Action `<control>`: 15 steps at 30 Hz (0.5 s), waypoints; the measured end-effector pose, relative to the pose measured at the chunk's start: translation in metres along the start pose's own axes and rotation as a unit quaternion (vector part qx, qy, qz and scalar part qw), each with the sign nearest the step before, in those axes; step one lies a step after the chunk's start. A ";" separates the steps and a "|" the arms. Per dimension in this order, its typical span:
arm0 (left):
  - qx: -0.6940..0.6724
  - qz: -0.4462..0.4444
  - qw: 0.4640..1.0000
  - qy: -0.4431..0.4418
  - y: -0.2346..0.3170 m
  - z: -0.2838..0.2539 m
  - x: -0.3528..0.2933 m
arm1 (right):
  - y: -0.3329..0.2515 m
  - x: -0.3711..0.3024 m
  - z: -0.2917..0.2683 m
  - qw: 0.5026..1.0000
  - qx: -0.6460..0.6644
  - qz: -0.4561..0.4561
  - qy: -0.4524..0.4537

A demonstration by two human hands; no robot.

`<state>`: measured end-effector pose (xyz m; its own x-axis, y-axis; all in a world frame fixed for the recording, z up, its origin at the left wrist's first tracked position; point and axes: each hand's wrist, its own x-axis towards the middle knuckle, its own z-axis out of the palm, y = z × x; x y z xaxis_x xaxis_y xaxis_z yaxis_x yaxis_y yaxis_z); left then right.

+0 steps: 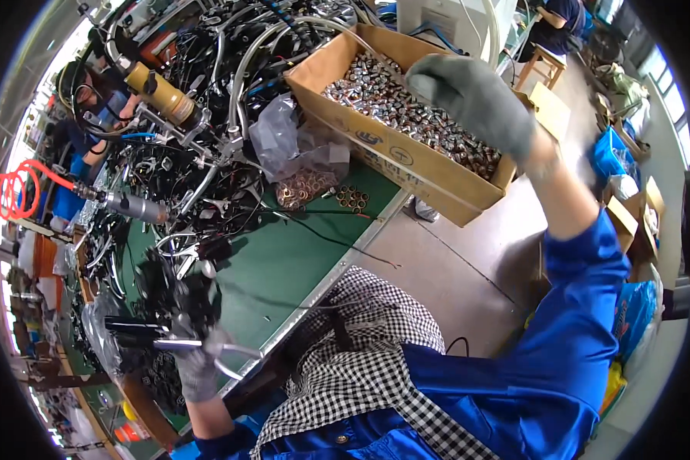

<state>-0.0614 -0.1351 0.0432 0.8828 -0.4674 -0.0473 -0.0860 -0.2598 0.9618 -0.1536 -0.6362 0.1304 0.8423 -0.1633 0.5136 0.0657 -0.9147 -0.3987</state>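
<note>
My right hand [475, 100], in a grey glove, is raised over the right part of an open cardboard box [406, 165]. Its fingers are curled together, and whatever they hold is hidden. Small silver and copper-coloured metal fittings [383, 96] fill the box. At the lower left, my left hand [195, 364], also gloved, is closed around a brake lever [176, 343] with a silver curved blade and a black body, partly smeared by motion. Beyond that hand lies a blurred black cluster of parts [176, 287] on the green table.
Copper washers [303, 188] lie in a clear plastic bag [276, 138], with loose washers [353, 198] beside it. A yellow pneumatic tool [161, 93] and a grey one [134, 207] hang over heaped levers and cables. The table's metal edge [345, 261] runs before me. Another person sits far right.
</note>
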 end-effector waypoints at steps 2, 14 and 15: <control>-0.100 -0.034 0.994 0.021 -0.001 0.021 0.024 | 0.033 0.028 0.017 0.967 -0.075 0.137 -0.200; 0.202 0.023 0.979 0.008 -0.041 0.039 0.043 | 0.129 0.038 0.097 0.887 -0.150 -0.011 -0.436; 0.176 0.011 0.984 -0.017 -0.037 0.044 0.042 | 0.129 0.038 0.099 0.890 -0.137 -0.018 -0.434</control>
<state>-0.0413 -0.1825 -0.0063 0.8639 -0.5019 -0.0425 -0.2643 -0.5234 0.8100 -0.0601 -0.7233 0.0232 0.9465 0.1062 -0.3048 0.0681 -0.9888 -0.1330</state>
